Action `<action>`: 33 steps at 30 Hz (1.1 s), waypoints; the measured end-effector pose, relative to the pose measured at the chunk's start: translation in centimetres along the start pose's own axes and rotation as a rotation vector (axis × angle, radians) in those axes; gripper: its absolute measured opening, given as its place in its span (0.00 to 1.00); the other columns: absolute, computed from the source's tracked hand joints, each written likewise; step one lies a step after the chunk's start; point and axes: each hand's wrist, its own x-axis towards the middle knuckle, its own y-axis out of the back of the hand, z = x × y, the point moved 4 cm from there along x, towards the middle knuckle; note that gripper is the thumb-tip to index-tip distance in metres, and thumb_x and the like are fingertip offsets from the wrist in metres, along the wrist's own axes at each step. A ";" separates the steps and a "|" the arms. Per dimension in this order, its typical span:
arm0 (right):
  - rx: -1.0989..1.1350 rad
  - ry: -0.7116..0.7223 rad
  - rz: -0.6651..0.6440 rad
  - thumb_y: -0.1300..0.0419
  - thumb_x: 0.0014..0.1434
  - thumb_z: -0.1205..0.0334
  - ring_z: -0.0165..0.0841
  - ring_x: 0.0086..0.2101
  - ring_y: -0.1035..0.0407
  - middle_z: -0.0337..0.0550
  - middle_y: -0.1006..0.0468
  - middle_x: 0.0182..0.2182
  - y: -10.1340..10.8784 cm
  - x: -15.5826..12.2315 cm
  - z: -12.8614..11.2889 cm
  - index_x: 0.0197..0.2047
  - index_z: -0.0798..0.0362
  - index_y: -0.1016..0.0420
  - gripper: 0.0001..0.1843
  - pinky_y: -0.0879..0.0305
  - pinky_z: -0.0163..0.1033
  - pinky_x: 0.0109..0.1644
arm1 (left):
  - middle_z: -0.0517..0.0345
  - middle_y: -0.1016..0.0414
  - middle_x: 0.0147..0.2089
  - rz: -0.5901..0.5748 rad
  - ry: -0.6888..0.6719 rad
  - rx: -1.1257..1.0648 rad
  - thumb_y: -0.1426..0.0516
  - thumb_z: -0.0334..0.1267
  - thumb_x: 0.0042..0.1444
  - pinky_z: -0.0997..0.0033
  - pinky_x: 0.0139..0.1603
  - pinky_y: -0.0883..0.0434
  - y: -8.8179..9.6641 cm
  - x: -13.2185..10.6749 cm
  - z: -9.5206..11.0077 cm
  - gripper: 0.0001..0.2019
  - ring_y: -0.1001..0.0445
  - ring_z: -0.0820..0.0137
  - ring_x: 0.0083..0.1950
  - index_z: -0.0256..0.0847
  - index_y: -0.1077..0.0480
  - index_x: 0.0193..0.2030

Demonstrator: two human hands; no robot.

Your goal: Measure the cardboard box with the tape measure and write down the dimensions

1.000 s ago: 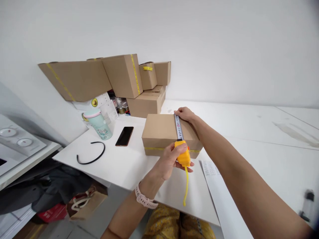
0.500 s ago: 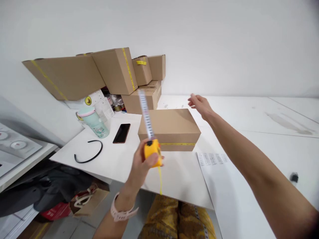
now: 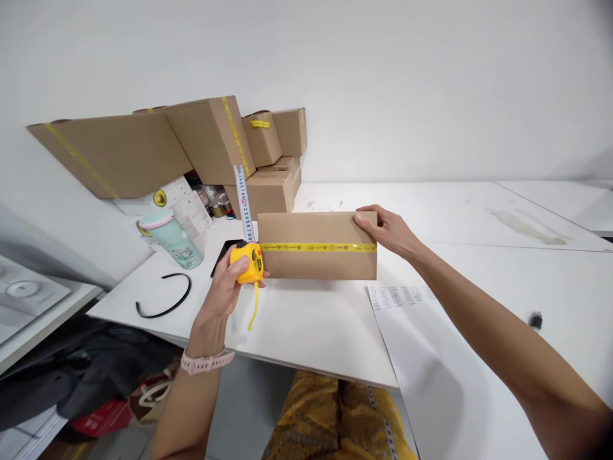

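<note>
A yellow tape measure [image 3: 248, 263] is in my left hand [image 3: 224, 281], its marked blade standing upward and a yellow strap hanging below. Directly right of it, a brown cardboard box [image 3: 316, 265] shows me a side with a printed yellow tape strip running across. My right hand [image 3: 387, 229] grips the box's upper right corner, thumb on the near face and fingers behind the edge. The left hand's fingertips are by the box's left end; whether they touch it I cannot tell.
Several cardboard boxes [image 3: 205, 137] are stacked at the back left. A mint tumbler [image 3: 175, 239], a black headband [image 3: 184, 297] and a partly covered phone [image 3: 220, 255] lie left. On the right are a printed sheet [image 3: 402, 297] and a small black object [image 3: 535, 321].
My right hand has come down onto the box, which is now tilted with its taped side facing me. My left hand and the tape measure have shifted left, beside the box.
</note>
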 end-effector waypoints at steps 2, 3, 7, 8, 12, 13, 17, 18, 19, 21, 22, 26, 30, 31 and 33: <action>-0.043 0.020 0.065 0.42 0.59 0.32 0.45 0.46 0.27 0.51 0.21 0.47 0.6 1.0 -0.7 0.50 0.47 0.21 0.30 0.30 0.51 0.48 | 0.55 0.26 0.45 -0.017 -0.007 0.059 0.32 0.52 0.46 0.66 0.25 0.21 -0.6 0.6 1.0 0.28 0.21 0.67 0.30 0.38 0.32 0.48; -0.069 0.062 0.107 0.41 0.59 0.33 0.47 0.49 0.29 0.52 0.23 0.49 0.9 1.4 -1.0 0.47 0.48 0.20 0.28 0.31 0.52 0.51 | 0.55 0.26 0.44 -0.015 -0.014 0.089 0.31 0.52 0.46 0.66 0.25 0.21 -1.0 0.6 1.2 0.27 0.21 0.68 0.30 0.39 0.32 0.48; -0.152 0.330 0.133 0.45 0.65 0.47 0.47 0.55 0.33 0.53 0.25 0.54 0.6 2.5 -2.7 0.44 0.50 0.21 0.18 0.35 0.52 0.57 | 0.58 0.27 0.43 -0.005 -0.085 0.124 0.30 0.51 0.45 0.68 0.27 0.21 -3.0 -1.5 0.8 0.30 0.21 0.68 0.31 0.42 0.34 0.50; -0.176 0.376 0.102 0.48 0.66 0.52 0.45 0.52 0.31 0.52 0.23 0.52 0.3 2.8 -3.1 0.45 0.50 0.22 0.17 0.35 0.52 0.56 | 0.58 0.27 0.43 -0.038 -0.083 0.105 0.29 0.51 0.45 0.68 0.27 0.21 -3.9 -2.4 0.3 0.31 0.21 0.68 0.32 0.43 0.35 0.51; -0.369 0.429 0.102 0.54 0.66 0.63 0.44 0.45 0.28 0.52 0.19 0.46 -0.9 4.3 -4.5 0.46 0.52 0.26 0.17 0.36 0.50 0.51 | 0.57 0.28 0.44 -0.244 0.043 -0.025 0.29 0.52 0.45 0.69 0.28 0.20 -7.9 -5.3 -2.7 0.32 0.20 0.66 0.35 0.44 0.36 0.53; -0.425 0.418 0.127 0.55 0.66 0.63 0.45 0.44 0.28 0.53 0.19 0.45 -1.2 4.7 -4.8 0.45 0.52 0.26 0.16 0.37 0.50 0.51 | 0.57 0.28 0.44 -0.280 0.078 -0.053 0.29 0.53 0.45 0.69 0.28 0.20 -8.8 -5.7 -3.5 0.32 0.20 0.67 0.34 0.44 0.35 0.53; -0.536 0.354 0.179 0.57 0.70 0.56 0.45 0.41 0.28 0.54 0.19 0.40 -2.1 5.8 -5.0 0.39 0.51 0.30 0.17 0.41 0.52 0.54 | 0.57 0.30 0.45 -0.353 0.173 -0.136 0.30 0.52 0.45 0.69 0.28 0.20 -10.9 -5.6 -5.6 0.31 0.21 0.67 0.34 0.43 0.33 0.52; -0.539 0.347 0.179 0.57 0.71 0.55 0.45 0.41 0.28 0.54 0.19 0.40 -2.3 6.0 -5.0 0.38 0.51 0.31 0.17 0.42 0.51 0.55 | 0.56 0.30 0.46 -0.366 0.183 -0.156 0.30 0.52 0.46 0.69 0.28 0.20 -11.1 -5.4 -5.8 0.30 0.20 0.67 0.35 0.43 0.33 0.53; -0.538 0.345 0.180 0.57 0.71 0.55 0.45 0.41 0.28 0.54 0.19 0.40 -2.4 6.2 -5.0 0.38 0.50 0.31 0.17 0.42 0.51 0.55 | 0.55 0.29 0.47 -0.377 0.189 -0.175 0.31 0.51 0.47 0.69 0.28 0.21 -11.2 -5.1 -6.0 0.30 0.20 0.66 0.35 0.43 0.33 0.53; -0.526 0.360 0.186 0.58 0.71 0.56 0.45 0.42 0.28 0.53 0.19 0.41 -2.6 6.4 -4.9 0.40 0.51 0.31 0.17 0.43 0.51 0.54 | 0.53 0.29 0.50 -0.391 0.200 -0.203 0.31 0.51 0.47 0.68 0.26 0.21 -11.3 -4.7 -6.1 0.29 0.20 0.65 0.34 0.43 0.32 0.54; -0.515 0.376 0.192 0.58 0.71 0.57 0.46 0.42 0.28 0.53 0.19 0.41 -2.7 6.4 -4.9 0.43 0.51 0.30 0.17 0.43 0.51 0.54 | 0.52 0.28 0.50 -0.392 0.207 -0.213 0.31 0.51 0.48 0.68 0.26 0.21 -11.3 -4.5 -6.1 0.29 0.19 0.64 0.34 0.43 0.32 0.53; -0.496 0.465 0.197 0.59 0.70 0.63 0.46 0.44 0.30 0.51 0.19 0.45 -2.9 6.2 -5.2 0.59 0.50 0.32 0.21 0.44 0.49 0.51 | 0.53 0.28 0.49 -0.372 0.236 -0.226 0.32 0.50 0.47 0.68 0.26 0.22 -11.4 -4.5 -6.4 0.28 0.20 0.66 0.33 0.43 0.32 0.53; -0.566 0.536 0.147 0.59 0.69 0.68 0.45 0.45 0.33 0.49 0.22 0.47 -3.2 6.0 -5.6 0.65 0.43 0.32 0.28 0.44 0.48 0.49 | 0.53 0.27 0.49 -0.365 0.259 -0.229 0.31 0.50 0.45 0.68 0.26 0.22 -11.8 -4.8 -6.7 0.29 0.21 0.67 0.33 0.43 0.32 0.52; -0.581 0.541 0.136 0.59 0.69 0.68 0.45 0.45 0.33 0.49 0.23 0.48 -3.3 6.1 -5.6 0.65 0.41 0.30 0.28 0.44 0.48 0.49 | 0.53 0.27 0.49 -0.368 0.264 -0.229 0.32 0.51 0.45 0.68 0.26 0.22 -11.9 -4.9 -6.7 0.29 0.21 0.67 0.33 0.44 0.32 0.52; -0.597 0.545 0.121 0.59 0.70 0.67 0.45 0.45 0.34 0.49 0.23 0.50 -3.4 6.2 -5.4 0.64 0.38 0.28 0.29 0.44 0.49 0.49 | 0.52 0.27 0.50 -0.372 0.269 -0.222 0.32 0.52 0.45 0.68 0.26 0.22 -12.1 -5.0 -6.7 0.29 0.21 0.68 0.33 0.44 0.32 0.53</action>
